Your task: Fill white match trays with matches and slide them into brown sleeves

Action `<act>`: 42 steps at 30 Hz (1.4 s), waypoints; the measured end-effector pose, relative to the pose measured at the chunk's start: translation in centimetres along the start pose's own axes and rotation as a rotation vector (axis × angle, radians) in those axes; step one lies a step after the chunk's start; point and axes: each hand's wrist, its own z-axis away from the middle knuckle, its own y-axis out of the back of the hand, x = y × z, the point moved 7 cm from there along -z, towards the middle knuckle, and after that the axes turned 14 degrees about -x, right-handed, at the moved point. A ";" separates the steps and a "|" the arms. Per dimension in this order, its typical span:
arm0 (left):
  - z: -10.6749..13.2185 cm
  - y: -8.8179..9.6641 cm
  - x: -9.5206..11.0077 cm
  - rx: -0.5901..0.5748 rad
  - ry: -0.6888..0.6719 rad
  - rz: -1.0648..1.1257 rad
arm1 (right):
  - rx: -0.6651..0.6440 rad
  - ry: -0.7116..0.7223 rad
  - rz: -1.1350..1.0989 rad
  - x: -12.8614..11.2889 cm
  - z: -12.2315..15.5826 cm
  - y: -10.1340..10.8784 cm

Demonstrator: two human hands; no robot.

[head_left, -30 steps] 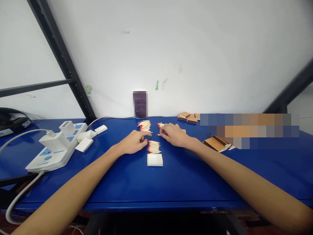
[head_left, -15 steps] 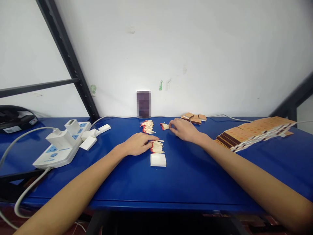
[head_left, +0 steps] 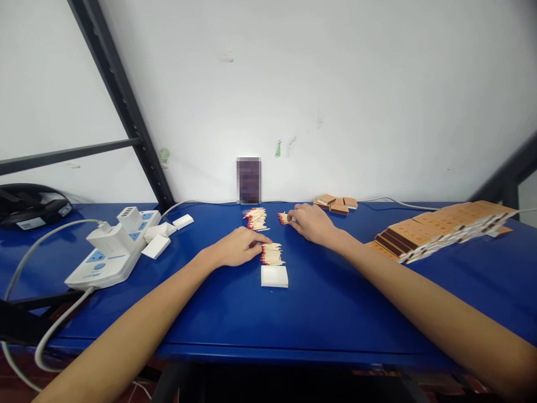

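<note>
My left hand [head_left: 240,247] rests on the table at the left of a neat bundle of red-tipped matches [head_left: 273,254]. Its index finger stretches along the bundle's far edge and the thumb touches the red heads, fingers apart. A white matchbox tray [head_left: 274,276] lies just in front of that bundle. My right hand [head_left: 311,221] reaches over a smaller group of matches [head_left: 282,218], its bent fingers closed about their right ends; the fingertips partly hide them. Between the hands and the wall lies a looser heap of matches [head_left: 256,219].
Matchbox sleeves [head_left: 423,226] stand in long rows at the right. Several matchboxes [head_left: 335,202] lie near the wall. At left are a power strip [head_left: 113,263] with plugs, white trays [head_left: 157,246] and a black headset-like object [head_left: 31,207]. A pixelated dark rectangle [head_left: 249,180] stands against the wall.
My right hand has shifted slightly left, covering more of the small match group. My left index finger has settled against the bundle's far edge. The whole view has moved a little.
</note>
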 end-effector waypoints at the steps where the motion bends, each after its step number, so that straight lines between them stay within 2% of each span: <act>1: 0.0 0.0 0.0 0.001 0.000 0.004 | 0.004 0.002 -0.003 0.0 0.0 0.0; 36: 0.0 0.1 0.0 0.005 0.012 -0.006 | -0.009 0.036 -0.071 0.2 -0.4 -0.7; 42: 0.1 0.0 -0.4 0.013 0.058 0.025 | -0.010 0.041 -0.085 0.3 -0.5 -0.7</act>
